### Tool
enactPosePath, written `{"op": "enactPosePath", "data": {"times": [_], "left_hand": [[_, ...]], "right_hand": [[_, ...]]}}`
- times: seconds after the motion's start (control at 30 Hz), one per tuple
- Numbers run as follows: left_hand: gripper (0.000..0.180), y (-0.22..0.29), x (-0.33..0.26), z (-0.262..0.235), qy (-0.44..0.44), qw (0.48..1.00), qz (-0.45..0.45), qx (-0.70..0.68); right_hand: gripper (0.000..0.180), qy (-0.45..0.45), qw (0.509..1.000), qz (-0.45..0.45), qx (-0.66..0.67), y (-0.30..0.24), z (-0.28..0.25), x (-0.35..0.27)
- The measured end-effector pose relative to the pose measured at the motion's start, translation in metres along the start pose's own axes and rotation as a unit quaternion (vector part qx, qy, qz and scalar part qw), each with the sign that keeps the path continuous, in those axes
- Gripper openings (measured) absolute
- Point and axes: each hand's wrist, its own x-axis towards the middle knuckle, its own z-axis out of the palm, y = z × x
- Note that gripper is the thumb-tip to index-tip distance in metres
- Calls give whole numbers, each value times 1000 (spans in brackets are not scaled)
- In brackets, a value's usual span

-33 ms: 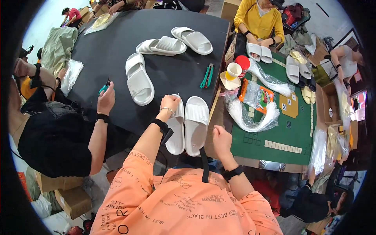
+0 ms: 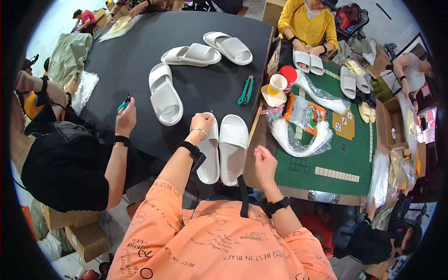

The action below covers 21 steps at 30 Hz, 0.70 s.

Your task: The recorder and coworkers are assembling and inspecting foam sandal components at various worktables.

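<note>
My left hand [image 2: 201,123] is curled at left white slipper's [image 2: 208,161] far end; can't tell if clamped. My right hand [image 2: 265,165]: fingertips together, beside right slipper [image 2: 233,161]. Both slippers at black desk's [image 2: 126,58] near edge.

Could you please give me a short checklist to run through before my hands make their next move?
1. Left slipper and right slipper of the near pair side by side: ok.
2. Left hand at the left slipper's upper end: ok; whether it grips anything: cannot tell.
3. Right hand apart from the right slipper: ok, it hovers to its right.
4. Something thin between the right hand's fingertips: cannot tell.
5. Green cutter clear of both hands: ok, it lies farther up the black table.
</note>
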Motion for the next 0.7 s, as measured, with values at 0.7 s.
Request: {"op": "enactPosePath", "data": {"times": [0.7], "left_hand": [[18, 27, 3, -4, -117, 987, 73, -82]], "right_hand": [[18, -337, 827, 374, 251, -5, 23, -33]]}}
